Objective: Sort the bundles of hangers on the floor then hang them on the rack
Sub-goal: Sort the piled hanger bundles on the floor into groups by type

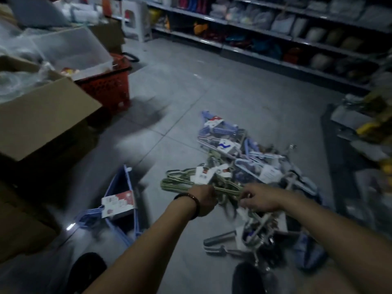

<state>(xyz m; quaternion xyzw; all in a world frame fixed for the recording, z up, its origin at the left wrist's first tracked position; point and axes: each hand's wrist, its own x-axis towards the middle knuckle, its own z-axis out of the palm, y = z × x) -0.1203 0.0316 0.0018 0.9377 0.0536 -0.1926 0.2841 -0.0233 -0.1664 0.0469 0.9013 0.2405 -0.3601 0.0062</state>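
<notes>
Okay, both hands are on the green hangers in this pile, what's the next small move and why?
Probably lift the green wire hanger bundle up and leftward, clear of the mixed heap of hanger bundles. The left hand already grips it and the right hand pinches its other end, yet it still overlaps the heap. The blue hanger bundle with the red-and-white card lies apart on the grey tiled floor, suggesting sorted bundles go left.

Two bare hands: left (203, 200), right (262, 198). One green wire hanger bundle (180, 182). One separate blue plastic hanger bundle (125, 200). One mixed hanger pile (244, 158), bundle count unclear. One red plastic basket (108, 85). One white plastic stool (135, 18). One open brown cardboard box (42, 117).
</notes>
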